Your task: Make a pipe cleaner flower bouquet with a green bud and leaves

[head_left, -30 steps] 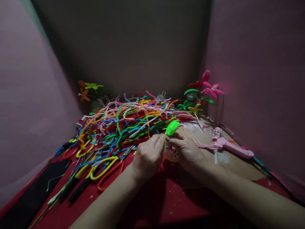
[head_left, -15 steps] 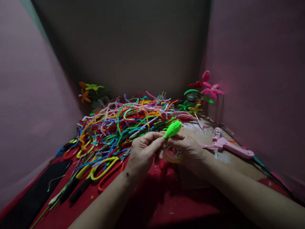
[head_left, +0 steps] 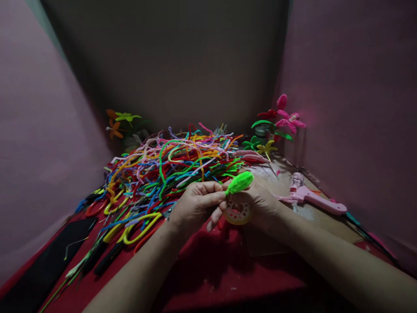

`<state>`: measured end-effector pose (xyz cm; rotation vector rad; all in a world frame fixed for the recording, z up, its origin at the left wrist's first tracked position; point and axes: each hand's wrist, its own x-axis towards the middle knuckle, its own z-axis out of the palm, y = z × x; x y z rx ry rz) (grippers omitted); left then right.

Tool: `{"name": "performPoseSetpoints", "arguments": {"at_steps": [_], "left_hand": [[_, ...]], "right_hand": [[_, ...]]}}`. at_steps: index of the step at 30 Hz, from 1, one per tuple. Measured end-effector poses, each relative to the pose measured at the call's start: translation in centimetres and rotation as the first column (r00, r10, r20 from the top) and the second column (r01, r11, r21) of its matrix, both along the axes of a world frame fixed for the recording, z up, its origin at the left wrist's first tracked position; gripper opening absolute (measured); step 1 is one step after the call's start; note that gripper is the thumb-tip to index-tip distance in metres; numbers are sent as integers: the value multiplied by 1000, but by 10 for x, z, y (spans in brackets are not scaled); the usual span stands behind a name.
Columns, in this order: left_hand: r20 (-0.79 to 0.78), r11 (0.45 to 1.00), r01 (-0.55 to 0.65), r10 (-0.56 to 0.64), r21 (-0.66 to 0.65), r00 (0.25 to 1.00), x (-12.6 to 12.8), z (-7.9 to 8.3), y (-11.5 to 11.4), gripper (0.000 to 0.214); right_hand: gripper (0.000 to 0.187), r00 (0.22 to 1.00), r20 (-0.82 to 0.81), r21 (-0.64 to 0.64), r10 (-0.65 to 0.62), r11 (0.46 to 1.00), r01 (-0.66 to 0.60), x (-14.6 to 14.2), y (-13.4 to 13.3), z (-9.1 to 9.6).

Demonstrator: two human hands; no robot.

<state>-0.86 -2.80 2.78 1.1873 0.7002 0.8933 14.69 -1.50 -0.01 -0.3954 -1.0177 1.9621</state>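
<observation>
My left hand (head_left: 198, 202) pinches the narrow base of a bright green fuzzy pipe-cleaner bud (head_left: 240, 182), whose rounded end points up and to the right. Just behind the bud is my right hand (head_left: 260, 202), its fingers curled and partly hidden. Against that palm, below the bud, hangs a roll of tape (head_left: 239, 217) with a pale, hole-pierced core. Both hands meet close together over the red tabletop (head_left: 208, 278).
A large heap of colourful pipe cleaners (head_left: 182, 156) lies beyond my hands. Yellow-handled scissors (head_left: 140, 230) rest at left beside a black flat object (head_left: 52, 256). On the right, a pink glue gun (head_left: 319, 202) lies on a board; pipe-cleaner flowers (head_left: 289, 121) stand behind.
The green bud has shifted slightly right and down and tipped closer to level. My left fingers have changed their hold at its base, and more of the tape roll shows.
</observation>
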Motion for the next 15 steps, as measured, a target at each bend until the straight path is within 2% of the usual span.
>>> {"name": "performPoseSetpoints", "arguments": {"at_steps": [2, 4, 6, 7, 8, 9, 11, 13, 15], "left_hand": [[-32, 1000, 10, -10, -2, 999, 1, 1, 0, 20], [-82, 999, -32, 34, 31, 996, 4, 1, -1, 20], [-167, 980, -144, 166, 136, 972, 9, -1, -4, 19], [-211, 949, -216, 265, 231, 941, 12, -3, -6, 17], [-242, 895, -279, 374, 349, 895, 14, -6, -7, 14], [-257, 819, -312, 472, 481, 843, 16, -9, -8, 14], [-246, 620, -279, 625, 734, 741, 17, -16, -9, 19], [-204, 372, -130, 732, 919, 650, 15, -22, -8, 20], [-151, 134, 73, 811, 988, 566, 12, -25, -6, 21]], "right_hand": [[16, 998, 19, 19, -56, 998, 55, 0, 1, -3], [15, 996, 22, 0, -86, 996, 86, 0, 2, -5], [14, 996, -4, -55, -91, 994, 90, -3, 1, -6], [14, 994, -22, -88, -106, 991, 103, -4, 1, -6], [14, 990, -36, -125, -135, 984, 130, -6, 0, -5], [15, 984, -42, -158, -171, 974, 162, -8, -1, -5], [17, 971, -38, -200, -238, 953, 226, -11, -2, -3], [19, 957, -23, -203, -290, 939, 279, -14, -3, -3], [21, 948, -18, -175, -318, 934, 311, -15, -4, -4]]}}
